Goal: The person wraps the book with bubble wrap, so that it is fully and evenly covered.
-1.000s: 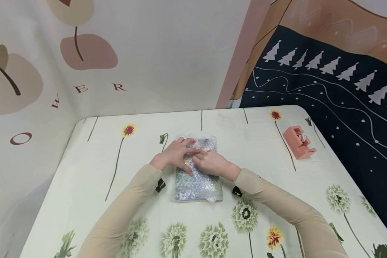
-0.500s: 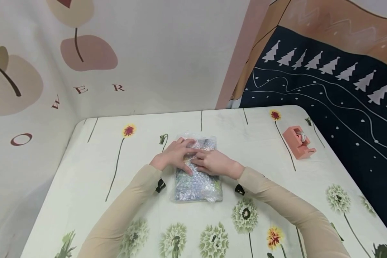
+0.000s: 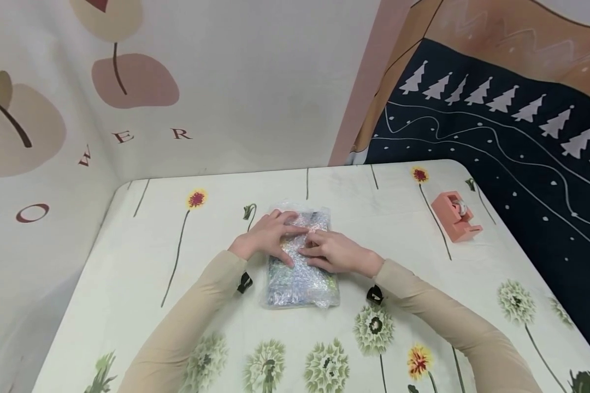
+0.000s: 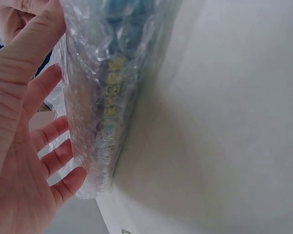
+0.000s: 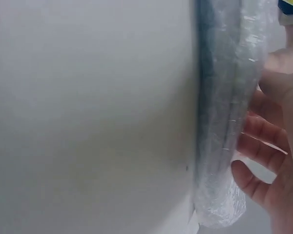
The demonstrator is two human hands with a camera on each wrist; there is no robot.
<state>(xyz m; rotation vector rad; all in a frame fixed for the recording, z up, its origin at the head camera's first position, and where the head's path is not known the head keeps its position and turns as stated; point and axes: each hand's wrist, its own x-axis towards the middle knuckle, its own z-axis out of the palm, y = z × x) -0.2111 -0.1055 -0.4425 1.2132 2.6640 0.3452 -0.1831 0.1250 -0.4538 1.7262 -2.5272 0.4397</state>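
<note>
A flat rectangular package in clear bubble wrap lies on the table between both hands. Through the wrap, in the left wrist view, blue and a row of yellow characters show along the package's side, like a book's spine. My left hand rests spread across the package's upper left part, thumb pointing toward its middle. On the right part lies my right hand, its loosely bent fingers touching the wrap just beside the left fingertips. In the right wrist view several fingers rest against the wrapped package.
A pink tape dispenser with a roll in it stands at the table's right side. The white cloth with printed flowers covers the table. Patterned curtains hang behind and to the right.
My right hand has slid a little to the right across the wrap, away from the left hand, and its fingers have loosened. The left hand and the package have stayed put.
</note>
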